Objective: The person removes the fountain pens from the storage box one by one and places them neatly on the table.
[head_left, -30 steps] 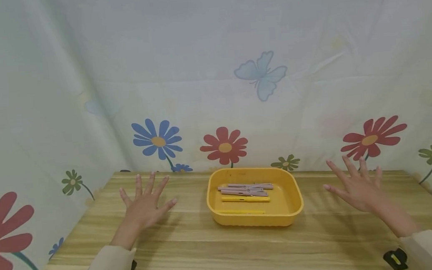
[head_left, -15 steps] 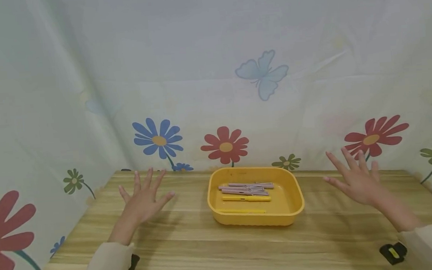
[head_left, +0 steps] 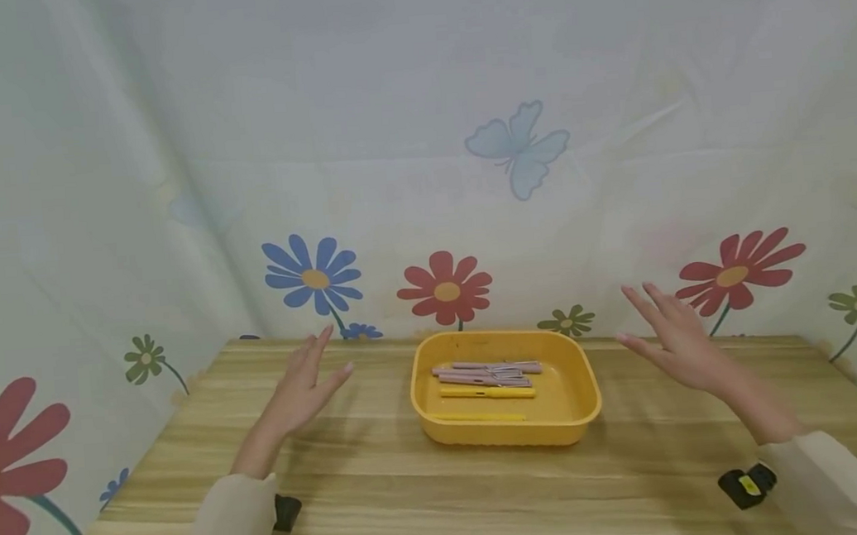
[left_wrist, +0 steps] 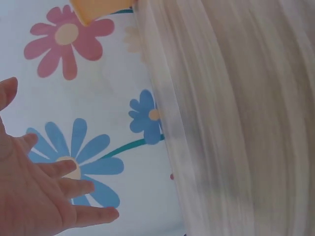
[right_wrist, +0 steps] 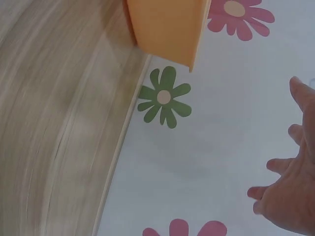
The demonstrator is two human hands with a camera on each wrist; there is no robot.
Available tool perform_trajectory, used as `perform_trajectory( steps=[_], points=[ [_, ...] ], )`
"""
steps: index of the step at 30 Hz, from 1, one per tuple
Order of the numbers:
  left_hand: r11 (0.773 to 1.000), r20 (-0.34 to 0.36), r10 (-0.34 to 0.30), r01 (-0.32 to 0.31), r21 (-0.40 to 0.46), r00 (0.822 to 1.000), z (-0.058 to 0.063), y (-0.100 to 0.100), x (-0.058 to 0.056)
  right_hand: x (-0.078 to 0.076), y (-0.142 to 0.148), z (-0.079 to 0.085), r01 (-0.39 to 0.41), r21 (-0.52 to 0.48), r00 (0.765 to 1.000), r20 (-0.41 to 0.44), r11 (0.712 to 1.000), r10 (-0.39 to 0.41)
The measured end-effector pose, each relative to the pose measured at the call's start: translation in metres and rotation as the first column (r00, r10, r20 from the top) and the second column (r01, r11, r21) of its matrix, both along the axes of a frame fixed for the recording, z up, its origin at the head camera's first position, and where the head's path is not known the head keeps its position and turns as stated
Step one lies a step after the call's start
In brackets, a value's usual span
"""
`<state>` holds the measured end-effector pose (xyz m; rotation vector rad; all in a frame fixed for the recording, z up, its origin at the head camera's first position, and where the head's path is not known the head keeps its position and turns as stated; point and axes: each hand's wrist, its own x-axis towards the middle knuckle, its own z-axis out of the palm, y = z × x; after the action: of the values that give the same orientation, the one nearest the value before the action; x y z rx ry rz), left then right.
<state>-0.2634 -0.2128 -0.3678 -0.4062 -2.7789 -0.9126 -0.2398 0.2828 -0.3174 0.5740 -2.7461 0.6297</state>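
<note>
Between my two hands, a yellow plastic tray [head_left: 515,435] stands on the table. Several mauve pens [head_left: 484,375] with metal clips lie bunched in it. In front of them are a yellow pen [head_left: 487,393] and a thinner yellow stick-like piece [head_left: 478,417] along the near wall. My left hand [head_left: 297,397] is held above the table left of the tray, fingers extended and holding nothing. On the other side, my right hand [head_left: 684,349] hovers with straight fingers, apart from the tray. Both wrist views show spread fingers and bare palms.
The wood-grain table [head_left: 430,508] ends at the back against a white curtain [head_left: 392,179] printed with flowers and a butterfly. More curtain hangs along the left side. Black wrist straps [head_left: 747,485] show at both sleeves.
Both hands have turned from palms down to more edge-on, thumbs toward the tray, and shifted a little inward. The tray and its pens stay where they were.
</note>
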Motion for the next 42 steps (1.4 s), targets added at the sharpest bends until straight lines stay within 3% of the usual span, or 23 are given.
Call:
perform_trajectory(
  steps=[5,10,16,21,26,31,42],
  points=[
    [0.986,0.008,-0.063,0.061,0.154,0.998,-0.004,0.008,-0.006,-0.004,-0.013,0.004,-0.048,-0.101,0.998,0.044,0.994,0.052],
    [0.957,0.094,-0.085,0.055,0.284,0.992,-0.007,0.02,-0.009,-0.01,-0.027,0.002,-0.076,-0.176,0.995,0.043,0.981,0.084],
    [0.883,0.211,-0.131,0.017,0.47,0.969,-0.008,0.034,-0.011,-0.017,-0.04,-0.005,-0.076,-0.26,0.989,0.101,0.963,0.105],
    [0.819,0.273,-0.178,-0.011,0.574,0.945,-0.006,0.046,-0.012,-0.023,-0.049,-0.011,-0.102,-0.323,0.981,0.126,0.941,0.15],
    [0.772,0.325,-0.233,-0.029,0.635,0.916,-0.006,0.057,-0.011,-0.03,-0.059,-0.02,-0.109,-0.371,0.972,0.157,0.922,0.178],
    [0.731,0.352,-0.287,-0.034,0.682,0.891,-0.009,0.068,-0.013,-0.036,-0.068,-0.028,-0.097,-0.371,0.968,0.181,0.923,0.174],
    [0.675,0.379,-0.385,-0.024,0.737,0.842,-0.017,0.083,-0.015,-0.045,-0.091,-0.04,-0.087,-0.382,0.941,0.272,0.92,0.201]
  ],
)
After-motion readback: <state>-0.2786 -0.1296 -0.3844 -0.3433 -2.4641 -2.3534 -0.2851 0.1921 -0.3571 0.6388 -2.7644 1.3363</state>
